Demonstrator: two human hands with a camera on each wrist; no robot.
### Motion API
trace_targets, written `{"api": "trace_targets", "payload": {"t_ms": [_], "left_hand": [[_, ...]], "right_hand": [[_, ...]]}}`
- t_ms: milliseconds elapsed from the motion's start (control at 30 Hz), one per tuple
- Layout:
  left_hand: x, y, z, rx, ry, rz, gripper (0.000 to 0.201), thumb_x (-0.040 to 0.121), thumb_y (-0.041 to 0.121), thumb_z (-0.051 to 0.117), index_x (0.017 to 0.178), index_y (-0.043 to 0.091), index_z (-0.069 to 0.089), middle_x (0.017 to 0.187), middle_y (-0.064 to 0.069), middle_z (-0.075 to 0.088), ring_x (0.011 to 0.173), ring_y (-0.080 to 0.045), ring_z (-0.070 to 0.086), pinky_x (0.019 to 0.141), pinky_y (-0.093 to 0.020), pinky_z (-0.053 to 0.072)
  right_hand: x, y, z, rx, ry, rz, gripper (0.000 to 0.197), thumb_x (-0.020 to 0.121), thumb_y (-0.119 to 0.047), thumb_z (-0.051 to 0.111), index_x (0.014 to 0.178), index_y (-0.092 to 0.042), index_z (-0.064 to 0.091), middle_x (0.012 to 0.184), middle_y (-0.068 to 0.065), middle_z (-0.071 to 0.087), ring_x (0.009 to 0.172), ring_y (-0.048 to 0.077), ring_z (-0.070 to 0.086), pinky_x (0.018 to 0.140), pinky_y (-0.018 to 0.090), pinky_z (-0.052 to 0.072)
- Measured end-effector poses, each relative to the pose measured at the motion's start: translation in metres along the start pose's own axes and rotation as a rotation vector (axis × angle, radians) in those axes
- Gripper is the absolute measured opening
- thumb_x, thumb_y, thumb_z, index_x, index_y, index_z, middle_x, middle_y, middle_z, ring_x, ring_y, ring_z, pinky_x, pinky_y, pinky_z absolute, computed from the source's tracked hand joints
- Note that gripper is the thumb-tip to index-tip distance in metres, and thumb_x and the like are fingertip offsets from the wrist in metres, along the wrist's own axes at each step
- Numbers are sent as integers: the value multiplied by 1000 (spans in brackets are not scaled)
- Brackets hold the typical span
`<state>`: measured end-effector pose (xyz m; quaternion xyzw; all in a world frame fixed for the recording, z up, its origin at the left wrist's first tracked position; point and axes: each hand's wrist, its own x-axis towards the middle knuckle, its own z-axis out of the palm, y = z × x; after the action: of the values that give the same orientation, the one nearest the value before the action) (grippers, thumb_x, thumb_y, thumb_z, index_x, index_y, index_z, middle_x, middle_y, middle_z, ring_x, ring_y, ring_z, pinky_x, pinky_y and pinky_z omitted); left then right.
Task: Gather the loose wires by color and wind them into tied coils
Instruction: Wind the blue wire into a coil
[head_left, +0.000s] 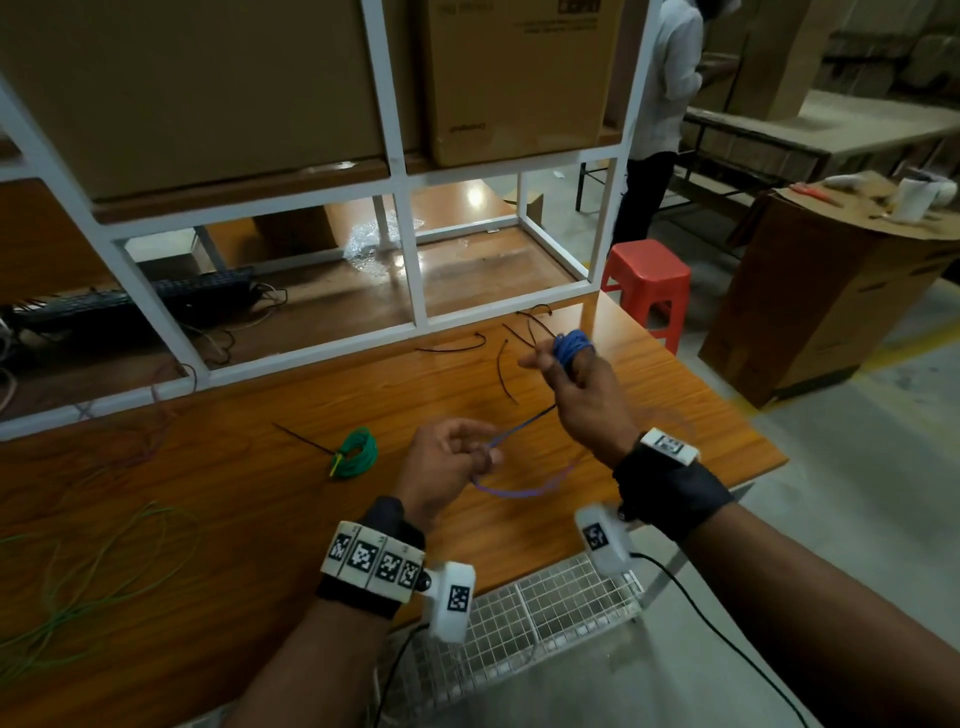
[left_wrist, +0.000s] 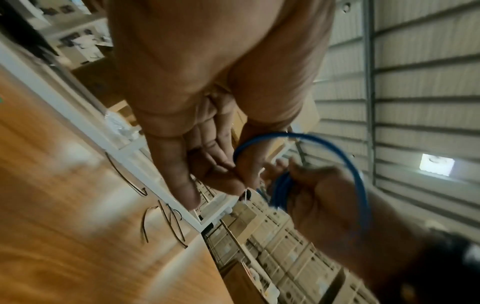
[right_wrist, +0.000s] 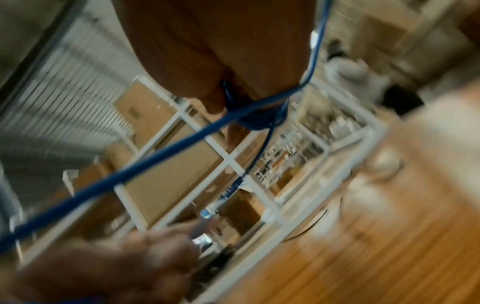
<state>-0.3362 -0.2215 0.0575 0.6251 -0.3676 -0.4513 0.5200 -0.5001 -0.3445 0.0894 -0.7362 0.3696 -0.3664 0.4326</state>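
Note:
My right hand (head_left: 563, 364) is raised over the wooden table (head_left: 260, 519) and holds a blue wire coil (head_left: 570, 345) wound round its fingers (right_wrist: 207, 96). A loose strand of blue wire (head_left: 519, 428) runs down from it to my left hand (head_left: 457, 457), which pinches the strand between thumb and fingers (left_wrist: 244, 174). The slack loops below as a blurred arc (head_left: 524, 491). In the left wrist view the blue wire (left_wrist: 358, 185) curves from my fingertips to the coil (left_wrist: 279, 189). A green coil (head_left: 356, 453), tied with a yellow tie, lies on the table left of my hands.
Several black cable ties (head_left: 506, 358) lie scattered behind my hands. Loose green wire (head_left: 93, 566) and reddish wire (head_left: 130, 431) spread at the table's left. A white shelf frame (head_left: 410, 249) with cardboard boxes stands behind. A red stool (head_left: 647, 286) and a standing person (head_left: 660, 104) are at the right.

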Motion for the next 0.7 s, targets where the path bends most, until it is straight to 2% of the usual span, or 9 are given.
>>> {"api": "trace_targets", "payload": {"t_ms": [67,133,167,233,333,433,500,600,700], "left_hand": [[-2,2,-10,-225,19,-77,37,82,-7,73,113,8,59,81,-13,68,74,-22,67,77,-41,56],[-4,9,-18,-398,48,-141,38,84,-10,68,113,10,53,80,-13,67,71,-21,65,76,-42,59],[-6,13,-19,-443,50,-159,37,85,-10,66,112,11,52,81,-14,68,71,-21,65,76,-43,60],[-9,26,-21,-408,10,-164,34,88,-9,65,113,10,52,83,-14,68,66,-19,63,66,-39,62],[-12,48,-26,-197,-142,-159,35,88,-5,65,118,10,55,81,-12,65,51,-13,49,45,-25,45],[-4,67,-40,-60,-200,-156,38,87,0,68,120,14,56,81,-11,60,47,-11,35,43,-22,29],[2,77,-45,300,-171,-90,30,86,12,74,111,21,63,80,-4,61,54,-13,42,48,-25,34],[6,73,-48,996,-164,110,14,90,27,70,102,33,68,95,9,63,80,-6,55,72,-28,48],[7,62,-58,1162,-124,325,14,92,30,68,104,33,73,102,12,66,93,-7,58,82,-36,54]], "right_hand": [[-1,15,1,-246,-189,-7,15,106,-31,55,95,-32,64,110,1,73,101,19,69,92,53,55],[-7,22,6,-404,-385,-39,29,103,-48,50,100,-23,64,101,1,69,91,23,67,85,56,54],[-9,23,8,-464,-449,-62,41,101,-58,44,101,-22,64,97,1,68,87,23,65,81,56,53],[-12,19,11,-528,-529,-108,41,103,-56,41,100,-23,64,93,0,68,82,22,63,78,53,52],[-14,7,13,-624,-615,-143,26,106,-42,52,92,-20,55,88,1,66,77,22,61,70,41,48],[-18,5,20,-685,-559,-245,19,102,-28,60,100,-10,56,93,7,64,79,25,59,68,40,45],[-18,12,26,-691,-431,-284,8,100,-13,59,105,-7,55,98,9,62,83,26,58,68,35,42],[-20,32,29,-775,-339,-153,15,97,-9,58,111,-5,54,104,15,62,87,34,62,67,39,46],[-31,47,30,-770,-455,-68,7,98,-13,57,101,-7,54,102,17,62,90,38,63,70,41,45]]}}
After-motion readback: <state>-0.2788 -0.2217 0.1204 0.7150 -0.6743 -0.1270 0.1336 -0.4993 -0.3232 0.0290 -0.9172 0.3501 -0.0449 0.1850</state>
